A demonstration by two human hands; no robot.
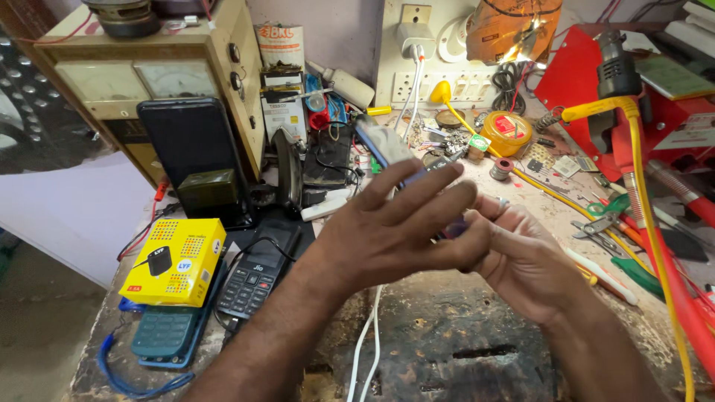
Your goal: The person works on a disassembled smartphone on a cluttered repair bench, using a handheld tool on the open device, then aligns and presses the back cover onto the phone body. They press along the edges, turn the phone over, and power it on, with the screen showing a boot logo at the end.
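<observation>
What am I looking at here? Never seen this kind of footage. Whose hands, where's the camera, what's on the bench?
There is no machine here: a person works with two bare hands. The one picture comes from a camera worn on that person's head, looking down at a cluttered repair bench.

The left hand and the right hand meet in mid-frame around a small phone-like device whose upper end sticks up above the fingers. Which hand actually grips it is hard to tell, as the left hand covers the rest.

On the bench to the left lie a yellow box, a black keypad phone and a teal keypad phone. To the right are a yellow cable, green-handled pliers and a round yellow tin. A white cable runs off the front edge.
</observation>
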